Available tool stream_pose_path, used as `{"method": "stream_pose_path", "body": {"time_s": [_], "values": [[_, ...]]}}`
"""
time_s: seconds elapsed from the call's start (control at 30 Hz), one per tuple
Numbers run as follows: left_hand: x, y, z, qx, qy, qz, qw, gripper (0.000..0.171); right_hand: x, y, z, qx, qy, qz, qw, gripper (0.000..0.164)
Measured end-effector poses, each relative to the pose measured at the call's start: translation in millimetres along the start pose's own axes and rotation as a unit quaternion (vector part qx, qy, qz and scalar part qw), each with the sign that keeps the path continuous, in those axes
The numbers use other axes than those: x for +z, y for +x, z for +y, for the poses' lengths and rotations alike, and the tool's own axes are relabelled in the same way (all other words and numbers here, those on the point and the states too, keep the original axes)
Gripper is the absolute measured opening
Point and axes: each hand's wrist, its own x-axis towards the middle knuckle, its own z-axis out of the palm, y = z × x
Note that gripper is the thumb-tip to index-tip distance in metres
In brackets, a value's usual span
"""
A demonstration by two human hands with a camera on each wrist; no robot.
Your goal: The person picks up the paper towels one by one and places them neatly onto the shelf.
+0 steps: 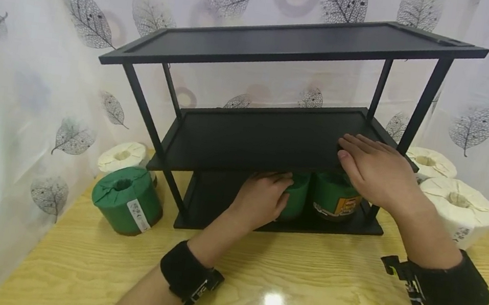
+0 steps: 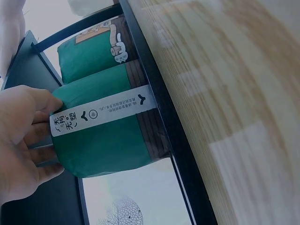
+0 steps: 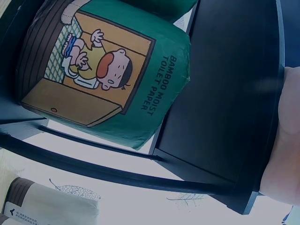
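Note:
A green-wrapped toilet paper roll (image 1: 296, 200) stands on the bottom tier of a black three-tier rack (image 1: 246, 137). My left hand (image 1: 261, 198) holds it near the top; in the left wrist view the thumb lies by the white label strip (image 2: 103, 110) and the fingers reach round the upper end. Right beside it is a second green roll (image 1: 329, 192), whose cartoon picture and "Bamboo moist toilet paper" print face the right wrist view. My right hand (image 1: 378, 172) rests on the middle tier's front edge at the right, fingers extended over the board and holding nothing.
Left of the rack, another green roll (image 1: 126, 201) stands on the wooden table (image 1: 209, 282), with a cream roll (image 1: 120, 157) behind it. Two more cream rolls, one nearer (image 1: 460, 206) and one farther back (image 1: 430, 164), are at the right. A leaf-patterned curtain hangs behind.

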Motion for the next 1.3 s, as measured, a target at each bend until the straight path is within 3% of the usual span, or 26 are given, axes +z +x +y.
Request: {"method": "stream_pose_path", "body": {"time_s": [0.2,0.53,0.97,1.3], "values": [[0.0,-0.3,-2.2,-0.001,-0.02,0.02,0.9996,0.026,-0.6,0.8,0.0,0.001,0.001,-0.003,1.0,0.05],[-2.3,-0.4,-4.7,-0.001,-0.046,0.015,0.9988,0.025,-1.2,0.4,0.0,0.004,-0.002,-0.01,1.0,0.049],[-0.3,-1.2,-5.6,0.026,-0.021,0.037,0.9987,0.021,-0.5,-0.6,-0.1,-0.006,0.0,0.008,1.0,0.05],[-2.6,-0.3,-8.1,0.046,0.028,0.059,0.9968,0.018,0.7,-0.5,-0.4,-0.005,0.002,0.008,1.0,0.05]]}}
